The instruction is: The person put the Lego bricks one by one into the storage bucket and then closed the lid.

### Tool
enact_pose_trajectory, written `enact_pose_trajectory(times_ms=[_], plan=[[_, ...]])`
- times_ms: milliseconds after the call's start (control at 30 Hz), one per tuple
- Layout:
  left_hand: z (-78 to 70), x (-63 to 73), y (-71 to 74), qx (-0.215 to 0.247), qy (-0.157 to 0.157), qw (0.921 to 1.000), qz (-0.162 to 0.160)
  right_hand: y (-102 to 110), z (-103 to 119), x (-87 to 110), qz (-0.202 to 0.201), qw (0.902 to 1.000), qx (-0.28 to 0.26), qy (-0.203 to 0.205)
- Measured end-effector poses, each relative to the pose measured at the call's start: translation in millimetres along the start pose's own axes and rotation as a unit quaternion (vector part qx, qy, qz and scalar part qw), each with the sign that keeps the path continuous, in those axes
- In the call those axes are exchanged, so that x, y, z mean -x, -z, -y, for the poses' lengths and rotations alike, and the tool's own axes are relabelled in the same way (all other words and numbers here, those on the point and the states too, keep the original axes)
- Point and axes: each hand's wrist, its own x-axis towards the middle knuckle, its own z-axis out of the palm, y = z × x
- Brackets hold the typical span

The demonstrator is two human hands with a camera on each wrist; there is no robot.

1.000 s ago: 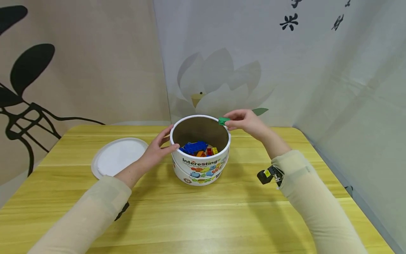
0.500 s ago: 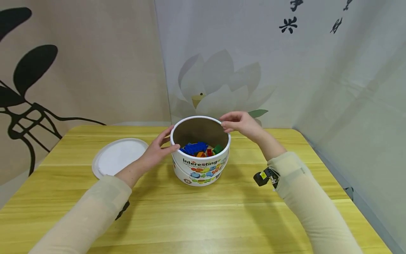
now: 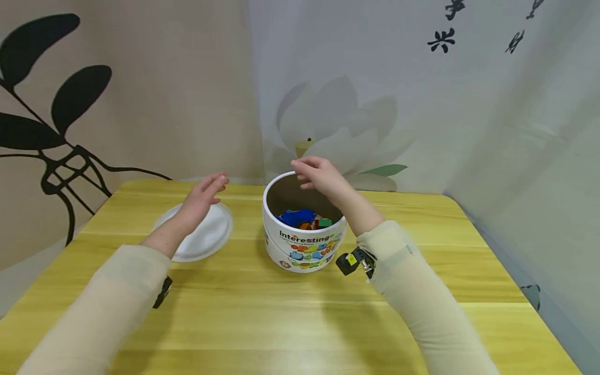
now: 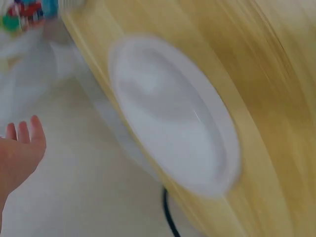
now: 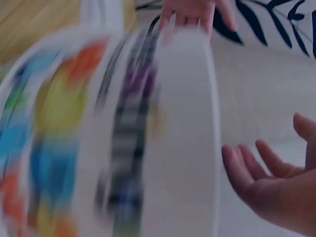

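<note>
A white bucket (image 3: 304, 255) with printed toy pictures stands upright on the table, its top uncovered. Inside lie a blue piece (image 3: 297, 217), a green block (image 3: 325, 223) and some orange and red ones. My right hand (image 3: 323, 179) hovers over the bucket's back rim, fingers loosely bent, holding nothing. In the right wrist view the bucket's side (image 5: 182, 123) is blurred next to those fingers. Above the round white lid (image 3: 211, 234) my left hand (image 3: 197, 200) is raised, relaxed and holding nothing. The left wrist view shows the lid (image 4: 173, 118) flat on the table.
The wooden table (image 3: 244, 323) reaches back to a hanging cloth (image 3: 187, 104) printed with leaves and a lotus. Its right edge runs beside a pale curtain (image 3: 539, 182). Cameras are strapped to both wrists, one a black camera (image 3: 348, 264).
The green block has dropped from my right hand into the bucket. My left hand has let go of the rim and moved left over the lid; my right hand has moved left over the bucket.
</note>
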Motion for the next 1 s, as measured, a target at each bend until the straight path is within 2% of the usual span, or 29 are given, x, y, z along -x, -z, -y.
enact_pose_trajectory(times_ms=[200,400,633,800,933,1000], plan=[[14.2,2.2,46.7,-0.028,0.015,0.9975,-0.064,-41,19,-15.7,-0.016,0.9990,-0.041,-0.013],[31.8,12.1,77.6,-0.045,0.051,0.9932,-0.095,-79,29,-23.6,-0.021,0.9965,-0.077,-0.025],[50.4,21.9,93.5,-0.061,0.089,0.9892,-0.098,-121,16,-31.9,-0.036,0.9953,-0.076,-0.049],[66.2,27.8,100.8,-0.089,0.119,0.9842,-0.098,-144,-7,-37.6,-0.052,0.9942,-0.067,-0.066],[82.7,33.1,104.9,-0.110,0.147,0.9786,-0.093,-158,-28,-42.5,-0.056,0.9937,-0.035,-0.091],[90.6,35.8,105.7,-0.117,0.161,0.9768,-0.080,-163,-39,-44.5,-0.055,0.9932,-0.023,-0.100]])
